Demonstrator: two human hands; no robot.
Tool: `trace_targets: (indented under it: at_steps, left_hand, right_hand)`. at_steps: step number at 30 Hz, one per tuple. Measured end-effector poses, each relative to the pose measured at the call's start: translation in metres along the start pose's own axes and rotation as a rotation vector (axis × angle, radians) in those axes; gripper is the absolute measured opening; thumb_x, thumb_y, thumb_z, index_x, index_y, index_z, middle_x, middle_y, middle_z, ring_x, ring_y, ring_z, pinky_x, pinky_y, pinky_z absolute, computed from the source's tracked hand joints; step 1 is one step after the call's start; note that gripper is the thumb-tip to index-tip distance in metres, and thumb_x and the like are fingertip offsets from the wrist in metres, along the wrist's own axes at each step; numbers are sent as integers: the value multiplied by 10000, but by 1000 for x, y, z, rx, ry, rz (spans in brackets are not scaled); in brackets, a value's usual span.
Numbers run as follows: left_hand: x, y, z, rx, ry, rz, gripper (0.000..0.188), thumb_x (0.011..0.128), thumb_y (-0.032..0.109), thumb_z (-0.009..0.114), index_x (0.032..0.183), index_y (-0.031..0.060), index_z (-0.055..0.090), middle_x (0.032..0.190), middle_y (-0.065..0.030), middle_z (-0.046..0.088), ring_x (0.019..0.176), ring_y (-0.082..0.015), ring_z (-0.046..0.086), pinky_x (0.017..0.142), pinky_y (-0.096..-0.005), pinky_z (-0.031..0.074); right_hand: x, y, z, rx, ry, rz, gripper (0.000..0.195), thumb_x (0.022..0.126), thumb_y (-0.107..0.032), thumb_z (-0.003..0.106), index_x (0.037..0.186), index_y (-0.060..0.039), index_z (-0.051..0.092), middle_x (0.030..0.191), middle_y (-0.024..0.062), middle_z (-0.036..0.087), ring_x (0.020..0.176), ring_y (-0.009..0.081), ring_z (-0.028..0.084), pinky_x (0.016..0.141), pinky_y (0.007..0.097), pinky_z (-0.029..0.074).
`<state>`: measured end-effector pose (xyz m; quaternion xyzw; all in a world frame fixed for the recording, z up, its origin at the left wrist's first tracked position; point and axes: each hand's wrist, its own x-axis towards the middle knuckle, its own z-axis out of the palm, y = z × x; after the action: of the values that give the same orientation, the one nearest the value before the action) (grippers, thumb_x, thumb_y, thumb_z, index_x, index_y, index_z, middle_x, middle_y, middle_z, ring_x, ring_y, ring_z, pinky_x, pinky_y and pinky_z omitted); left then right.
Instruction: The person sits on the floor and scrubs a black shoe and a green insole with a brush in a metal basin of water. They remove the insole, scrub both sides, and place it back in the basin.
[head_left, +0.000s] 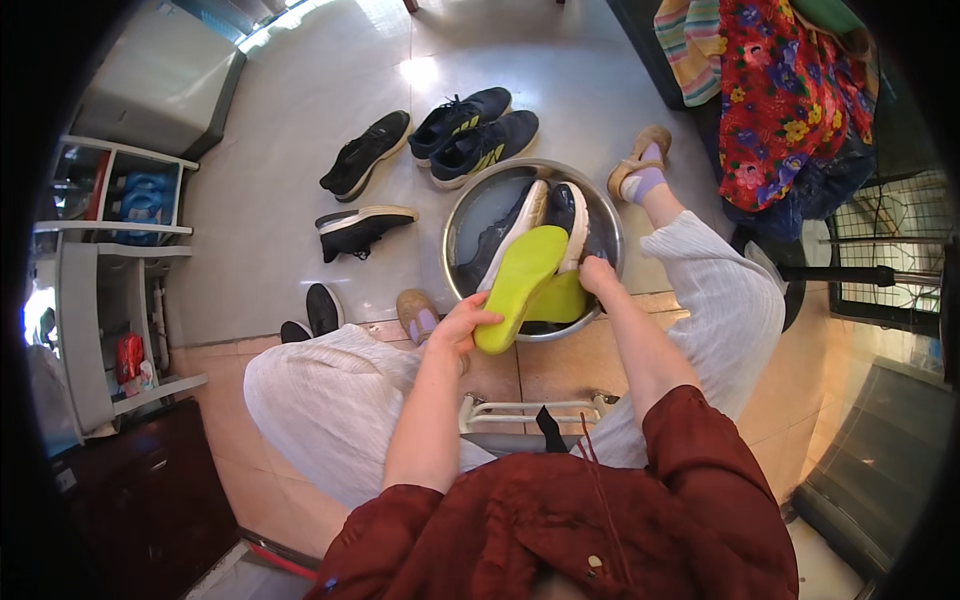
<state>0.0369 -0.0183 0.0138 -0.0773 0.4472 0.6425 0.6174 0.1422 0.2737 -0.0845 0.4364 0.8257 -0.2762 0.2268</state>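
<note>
My left hand (465, 327) grips the heel end of a lime-green shoe insole (523, 281), thumb on top. A second green insole (559, 300) lies partly beneath it, low in a round metal basin (619, 247). At the basin's right inner side is my right hand (597, 275), fingers curled beside the dark shoe; what it holds, if anything, is hidden. Two dark sneakers with white soles, the left one (517, 229) and the right one (574, 217), rest in the basin's cloudy water. Their near parts are covered by the insoles.
Beyond the basin stands a pair of navy sneakers (484, 142). Black shoes (367, 157) lie left of them, one (364, 229) on its side. More dark shoes (324, 309) sit by my left knee. Shelves (112, 225) stand left; floral cloth (791, 97) hangs right.
</note>
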Motion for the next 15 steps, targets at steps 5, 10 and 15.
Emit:
trace_targets:
  at_steps: [5, 10, 15]
  left_hand:
    - [-10, 3, -4, -244, 183, 132, 664, 821, -90, 600, 1438, 72, 418, 1314, -143, 568, 1159, -268, 597, 975, -381, 508]
    - [-1, 2, 4, -247, 192, 175, 587, 892, -56, 566, 1442, 88, 423, 1293, -179, 575, 1142, -296, 608, 945, -411, 535]
    - [12, -4, 9, -305, 152, 188, 550, 907, -64, 535, 1429, 78, 436, 1285, -189, 579, 1129, -308, 616, 936, -435, 543]
  right_hand:
    - [-23, -20, -30, 138, 12, -23, 390, 856, -283, 578, 1132, -22, 666, 1138, 243, 650, 1094, 398, 611, 941, 457, 483]
    - [-74, -15, -65, 159, 169, -189, 410, 889, -310, 547, 1226, -87, 619, 1121, 249, 645, 1068, 419, 606, 913, 481, 482]
    - [-144, -37, -82, 372, 292, -599, 391, 902, -266, 577, 1259, -108, 599, 985, 239, 640, 939, 397, 621, 837, 473, 489]
